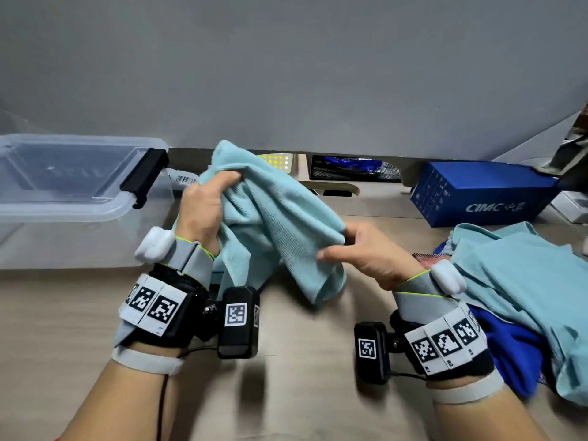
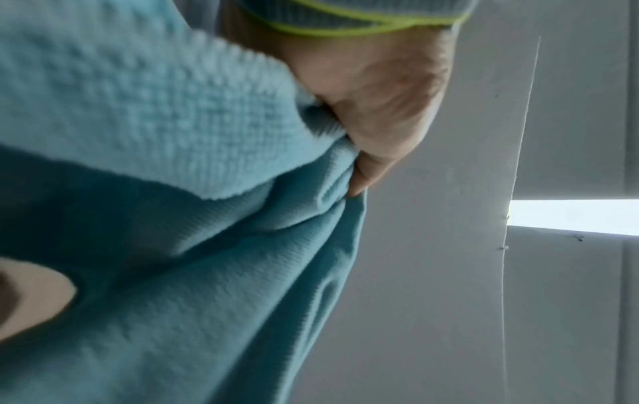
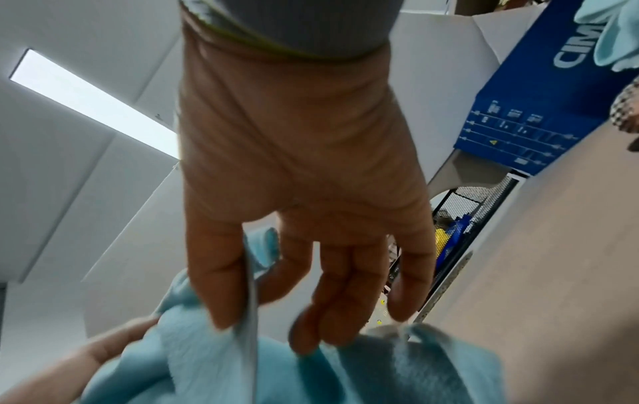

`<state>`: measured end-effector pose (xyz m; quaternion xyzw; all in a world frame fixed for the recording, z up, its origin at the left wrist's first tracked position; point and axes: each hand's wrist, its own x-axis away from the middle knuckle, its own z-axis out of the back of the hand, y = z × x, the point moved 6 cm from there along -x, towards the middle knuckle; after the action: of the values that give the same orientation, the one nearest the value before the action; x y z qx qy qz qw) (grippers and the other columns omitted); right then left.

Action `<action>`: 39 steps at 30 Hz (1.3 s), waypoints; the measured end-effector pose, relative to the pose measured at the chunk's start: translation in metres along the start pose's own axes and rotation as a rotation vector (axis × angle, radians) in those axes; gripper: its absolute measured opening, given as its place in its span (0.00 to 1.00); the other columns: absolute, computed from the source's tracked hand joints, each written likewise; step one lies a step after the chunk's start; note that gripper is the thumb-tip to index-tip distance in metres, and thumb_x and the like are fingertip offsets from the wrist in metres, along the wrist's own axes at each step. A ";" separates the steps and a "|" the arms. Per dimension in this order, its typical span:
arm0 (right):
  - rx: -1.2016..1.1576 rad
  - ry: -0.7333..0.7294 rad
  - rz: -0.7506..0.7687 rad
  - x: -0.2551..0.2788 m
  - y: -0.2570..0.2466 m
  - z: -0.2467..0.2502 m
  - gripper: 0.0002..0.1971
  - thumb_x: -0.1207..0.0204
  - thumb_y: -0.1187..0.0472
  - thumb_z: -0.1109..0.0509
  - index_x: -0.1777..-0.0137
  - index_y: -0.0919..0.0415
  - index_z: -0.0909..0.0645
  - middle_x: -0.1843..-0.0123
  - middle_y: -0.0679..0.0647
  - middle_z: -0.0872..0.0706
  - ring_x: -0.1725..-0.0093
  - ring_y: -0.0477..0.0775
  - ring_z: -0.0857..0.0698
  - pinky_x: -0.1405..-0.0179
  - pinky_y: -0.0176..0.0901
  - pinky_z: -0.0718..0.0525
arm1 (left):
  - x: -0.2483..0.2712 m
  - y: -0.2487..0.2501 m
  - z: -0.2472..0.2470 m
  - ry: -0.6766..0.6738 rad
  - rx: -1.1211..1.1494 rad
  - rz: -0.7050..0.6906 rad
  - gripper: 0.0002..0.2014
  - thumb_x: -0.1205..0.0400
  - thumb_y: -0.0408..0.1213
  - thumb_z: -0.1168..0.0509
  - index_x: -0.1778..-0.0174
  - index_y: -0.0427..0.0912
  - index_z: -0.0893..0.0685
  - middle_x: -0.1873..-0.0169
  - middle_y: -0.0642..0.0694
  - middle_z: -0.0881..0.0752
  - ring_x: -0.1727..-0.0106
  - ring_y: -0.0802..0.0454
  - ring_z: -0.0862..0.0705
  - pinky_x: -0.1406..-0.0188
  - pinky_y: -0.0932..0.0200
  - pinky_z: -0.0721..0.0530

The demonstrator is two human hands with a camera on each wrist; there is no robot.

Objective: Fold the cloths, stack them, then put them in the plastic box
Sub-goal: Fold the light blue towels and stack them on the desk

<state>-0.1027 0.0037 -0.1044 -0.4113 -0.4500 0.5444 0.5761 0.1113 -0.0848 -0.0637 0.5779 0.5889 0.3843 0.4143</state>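
Pale wood table (image 1: 305,361), clear plastic box (image 1: 63,198) left of the fingers, cloth pile (image 1: 521,291) and blue carton (image 1: 477,192) to their right

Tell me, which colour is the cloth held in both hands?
The cloth is light teal, plain, without pattern; the head view shows it best.

Head view downward over the table (image 1: 302,361); 2 close, upward-tilted wrist views, all sharing the cloth (image 1: 273,218).
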 end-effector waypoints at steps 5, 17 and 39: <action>-0.349 0.352 0.142 -0.002 -0.011 0.036 0.06 0.34 0.66 0.29 0.63 0.56 0.22 0.66 0.55 0.19 0.65 0.52 0.22 0.66 0.43 0.24 | -0.007 -0.006 0.009 -0.044 -0.027 0.070 0.08 0.20 0.32 0.31 0.47 0.34 0.12 0.63 0.47 0.08 0.61 0.50 0.09 0.56 0.55 0.10; -0.235 0.228 0.010 -0.004 0.006 0.034 0.17 0.33 0.64 0.24 0.43 0.66 0.13 0.49 0.59 0.09 0.53 0.55 0.14 0.50 0.46 0.16 | -0.004 -0.030 -0.001 -0.216 0.107 0.341 0.20 0.20 0.44 0.32 0.38 0.33 0.15 0.48 0.37 0.10 0.50 0.41 0.10 0.52 0.42 0.10; -0.521 0.703 0.233 0.018 -0.003 0.108 0.08 0.20 0.70 0.33 0.45 0.66 0.14 0.53 0.58 0.10 0.54 0.52 0.12 0.52 0.43 0.14 | -0.019 -0.038 0.008 -0.362 -0.112 0.115 0.46 0.33 0.20 0.24 0.20 0.39 0.37 0.47 0.37 0.12 0.52 0.51 0.11 0.55 0.58 0.11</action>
<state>-0.2060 0.0201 -0.0727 -0.7505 -0.2998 0.3012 0.5062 0.1046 -0.1053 -0.1009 0.6463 0.4484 0.3294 0.5222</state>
